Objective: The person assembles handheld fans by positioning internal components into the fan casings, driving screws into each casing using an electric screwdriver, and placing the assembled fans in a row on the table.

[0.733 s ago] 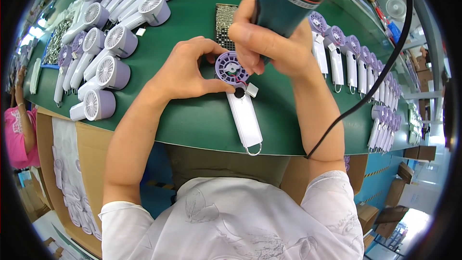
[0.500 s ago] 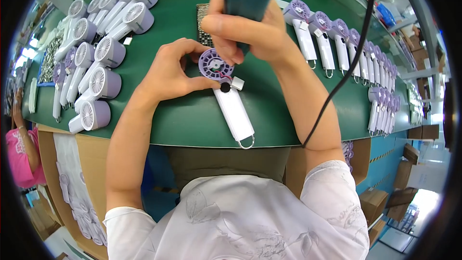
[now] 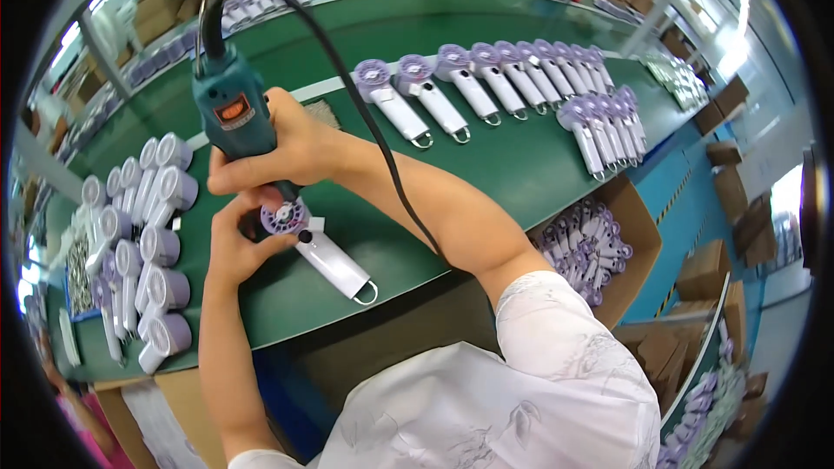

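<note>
A teal corded electric screwdriver [image 3: 228,100] is gripped in my right hand [image 3: 291,149]. Its lower end is over the round head of a handheld fan; the exact tip is hidden by my fingers. My left hand [image 3: 231,241] pinches that fan's purple, open-backed head from the left side. The fan's white handle [image 3: 332,266] rests on the green table, pointing toward me, with a wire loop at its end. A small white block [image 3: 315,224] and a black round part [image 3: 305,236] sit where head and handle meet.
White fans with round covers [image 3: 165,289] crowd the table's left. Open-headed fans [image 3: 473,91] form a row at the right, with a cluster [image 3: 601,132] nearer. The screwdriver's black cable [image 3: 369,122] loops across my right forearm. A cardboard box [image 3: 638,256] of purple parts stands below the edge.
The view has swung to the right, so the hands and fan appear farther left and lower. Both hands keep their holds, and the screwdriver's lower end remains at the fan's head.
</note>
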Demonstrator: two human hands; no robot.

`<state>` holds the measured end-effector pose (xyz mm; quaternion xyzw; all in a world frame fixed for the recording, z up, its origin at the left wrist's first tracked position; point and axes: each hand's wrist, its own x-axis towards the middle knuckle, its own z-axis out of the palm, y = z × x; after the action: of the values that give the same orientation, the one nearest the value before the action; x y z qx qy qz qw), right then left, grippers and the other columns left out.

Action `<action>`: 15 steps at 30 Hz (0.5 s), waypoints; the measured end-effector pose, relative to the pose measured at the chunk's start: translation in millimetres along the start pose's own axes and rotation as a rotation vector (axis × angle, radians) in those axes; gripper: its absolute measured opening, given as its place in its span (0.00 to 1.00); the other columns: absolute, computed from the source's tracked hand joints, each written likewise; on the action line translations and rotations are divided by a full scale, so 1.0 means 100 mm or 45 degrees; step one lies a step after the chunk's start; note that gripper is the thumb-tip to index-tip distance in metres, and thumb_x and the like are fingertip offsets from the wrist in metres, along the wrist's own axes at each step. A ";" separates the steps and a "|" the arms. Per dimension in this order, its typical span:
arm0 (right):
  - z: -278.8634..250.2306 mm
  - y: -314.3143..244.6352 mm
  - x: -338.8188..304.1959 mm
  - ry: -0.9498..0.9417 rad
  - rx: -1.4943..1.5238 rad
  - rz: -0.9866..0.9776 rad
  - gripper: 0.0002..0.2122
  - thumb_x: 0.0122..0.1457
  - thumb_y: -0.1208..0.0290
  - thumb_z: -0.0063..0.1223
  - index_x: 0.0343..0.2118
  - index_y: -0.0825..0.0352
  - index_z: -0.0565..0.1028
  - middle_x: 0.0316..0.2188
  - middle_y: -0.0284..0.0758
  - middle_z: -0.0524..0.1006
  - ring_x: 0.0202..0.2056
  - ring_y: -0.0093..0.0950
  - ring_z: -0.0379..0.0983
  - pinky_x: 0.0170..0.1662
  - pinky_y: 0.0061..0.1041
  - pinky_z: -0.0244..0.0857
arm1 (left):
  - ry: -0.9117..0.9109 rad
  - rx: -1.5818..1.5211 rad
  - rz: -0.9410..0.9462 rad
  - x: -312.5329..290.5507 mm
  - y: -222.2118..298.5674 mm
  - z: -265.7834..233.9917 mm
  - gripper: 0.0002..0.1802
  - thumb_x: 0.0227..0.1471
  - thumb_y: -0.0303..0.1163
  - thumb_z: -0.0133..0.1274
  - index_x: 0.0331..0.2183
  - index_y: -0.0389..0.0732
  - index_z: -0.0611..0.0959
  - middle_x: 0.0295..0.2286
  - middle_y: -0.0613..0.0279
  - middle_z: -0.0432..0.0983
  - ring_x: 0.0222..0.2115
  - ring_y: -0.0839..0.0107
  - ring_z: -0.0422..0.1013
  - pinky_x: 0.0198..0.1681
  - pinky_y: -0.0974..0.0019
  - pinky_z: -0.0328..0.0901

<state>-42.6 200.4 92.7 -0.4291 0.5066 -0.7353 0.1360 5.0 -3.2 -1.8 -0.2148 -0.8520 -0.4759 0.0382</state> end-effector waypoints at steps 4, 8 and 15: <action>0.26 -0.69 -0.27 0.151 -0.515 -0.050 0.06 0.51 0.74 0.69 0.28 0.70 0.81 0.22 0.35 0.81 0.18 0.22 0.74 0.21 0.21 0.66 | 0.001 0.080 0.029 0.02 -0.03 0.03 0.28 0.29 0.35 0.76 0.36 0.37 0.82 0.27 0.72 0.77 0.25 0.82 0.65 0.27 0.74 0.57; 0.31 -0.48 -0.87 0.117 -1.749 0.039 0.14 0.47 0.60 0.69 0.27 0.66 0.78 0.22 0.44 0.76 0.27 0.45 0.76 0.32 0.40 0.71 | 0.169 0.219 0.401 -0.01 -0.15 0.10 0.28 0.35 0.40 0.75 0.35 0.36 0.79 0.27 0.64 0.77 0.27 0.71 0.74 0.32 0.66 0.69; 0.44 -0.11 -1.41 0.141 -1.808 0.597 0.15 0.48 0.64 0.66 0.30 0.73 0.78 0.26 0.48 0.79 0.31 0.44 0.79 0.37 0.38 0.73 | 0.225 0.140 0.106 -0.01 0.13 0.36 0.23 0.31 0.34 0.76 0.28 0.39 0.78 0.23 0.71 0.72 0.23 0.83 0.66 0.23 0.76 0.58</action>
<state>77.6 267.6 38.0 -0.2568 0.9436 -0.2039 -0.0462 15.8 31.8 -11.3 -0.2048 -0.8605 -0.4435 0.1444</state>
